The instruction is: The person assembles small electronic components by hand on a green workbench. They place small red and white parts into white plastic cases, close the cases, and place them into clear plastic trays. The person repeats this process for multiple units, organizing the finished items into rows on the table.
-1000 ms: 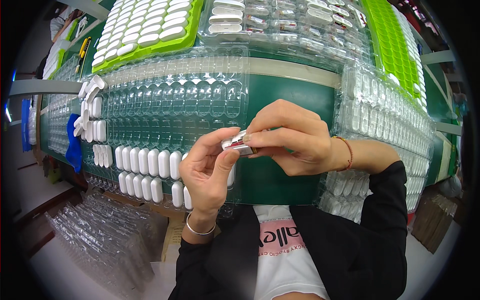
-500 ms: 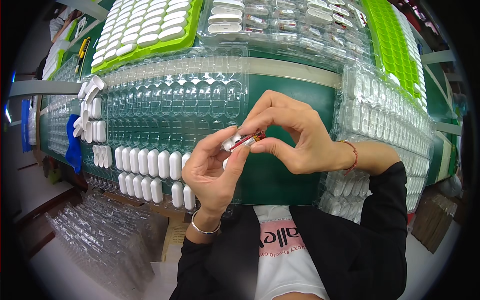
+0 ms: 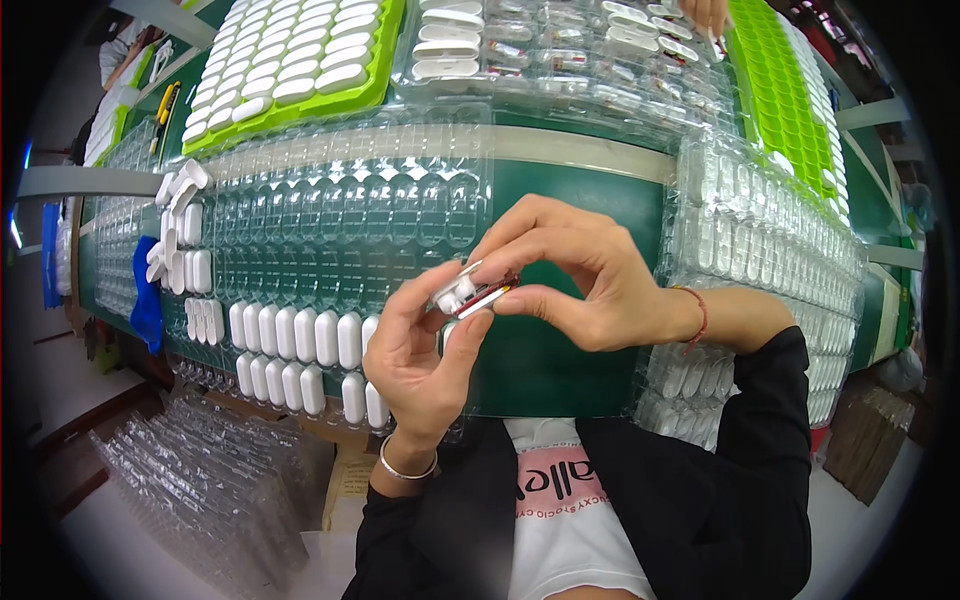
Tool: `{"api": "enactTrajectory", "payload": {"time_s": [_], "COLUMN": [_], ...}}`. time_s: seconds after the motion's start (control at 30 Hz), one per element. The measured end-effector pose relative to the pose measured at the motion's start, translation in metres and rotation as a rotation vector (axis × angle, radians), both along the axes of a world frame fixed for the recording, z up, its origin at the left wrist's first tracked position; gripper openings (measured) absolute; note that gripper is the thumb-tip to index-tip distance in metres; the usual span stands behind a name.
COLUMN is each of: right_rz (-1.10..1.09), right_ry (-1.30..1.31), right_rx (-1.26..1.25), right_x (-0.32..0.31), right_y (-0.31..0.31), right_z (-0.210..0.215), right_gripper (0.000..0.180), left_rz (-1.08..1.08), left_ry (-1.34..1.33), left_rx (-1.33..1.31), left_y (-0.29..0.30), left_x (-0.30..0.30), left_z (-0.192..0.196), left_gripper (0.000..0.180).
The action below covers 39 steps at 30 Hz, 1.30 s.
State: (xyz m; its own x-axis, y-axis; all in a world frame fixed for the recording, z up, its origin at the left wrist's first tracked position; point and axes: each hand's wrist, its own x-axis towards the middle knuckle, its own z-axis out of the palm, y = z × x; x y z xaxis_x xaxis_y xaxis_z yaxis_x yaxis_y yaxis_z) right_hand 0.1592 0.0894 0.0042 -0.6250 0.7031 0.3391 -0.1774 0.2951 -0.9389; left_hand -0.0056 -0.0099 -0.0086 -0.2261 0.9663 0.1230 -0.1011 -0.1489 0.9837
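– Looking down from the head, what has the left hand [image 3: 415, 368] got?

– A small white case [image 3: 448, 298], clamped between thumb and fingers, in front of the body and above the green table [image 3: 570, 385]. The fingers cover part of it, so I can't make out its whole shape.

– And the right hand [image 3: 590, 285]?

– Thumb and forefinger are pinched on a thin red part [image 3: 488, 296], right at the case. The fingertips hide some of it. Whether it sits inside the case or only against it, I can't tell.

– What lies beside the left hand?

– White shells [image 3: 326, 335] in two rows on a clear tray [image 3: 340, 255]. The hand blocks the right end of both rows. A blue cloth [image 3: 147, 300] hangs at the far left.

– Someone else is over there?

– Only a co-worker's hand [image 3: 706, 14], cut off by the top edge; what it touches is too small to tell. The light green tray [image 3: 390, 60] of shells at upper left is cut off there too.
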Motion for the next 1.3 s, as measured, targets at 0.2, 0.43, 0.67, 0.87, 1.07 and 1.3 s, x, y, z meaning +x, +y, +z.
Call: {"api": "enactTrajectory", "payload": {"time_s": [0.2,0.43,0.67,0.87,1.07,1.3], "right_rz": [-0.06,-0.059,-0.678,-1.132,-1.088,-0.703], "right_ry": [-0.037,-0.072,-0.289,-0.515,-0.713,-0.835], "right_rx": [0.091,0.114,0.346,0.138,0.408,0.684], "right_x": [0.0,0.006,0.12,0.245,0.233,0.095], "right_y": [-0.009,0.008,0.133,0.217,0.263,0.333], "right_z": [-0.001,-0.003,-0.004,-0.043,-0.048,-0.031], "right_gripper": [0.031,0.031,0.016,0.019,0.019,0.023], "left_rz": [0.114,0.008,0.001,-0.13,-0.069,-0.104], "left_ry": [0.178,0.018,0.213,0.233,0.221,0.324], "left_rx": [0.054,-0.024,-0.007,0.037,0.001,-0.032], "left_y": [-0.002,0.014,0.011,0.012,0.012,0.013], "left_x": [0.012,0.01,0.002,-0.005,-0.009,-0.021], "left_z": [-0.003,-0.009,0.014,0.004,0.001,0.015], "left_gripper": [0.034,0.044,0.044,0.021,0.015,0.016]}}
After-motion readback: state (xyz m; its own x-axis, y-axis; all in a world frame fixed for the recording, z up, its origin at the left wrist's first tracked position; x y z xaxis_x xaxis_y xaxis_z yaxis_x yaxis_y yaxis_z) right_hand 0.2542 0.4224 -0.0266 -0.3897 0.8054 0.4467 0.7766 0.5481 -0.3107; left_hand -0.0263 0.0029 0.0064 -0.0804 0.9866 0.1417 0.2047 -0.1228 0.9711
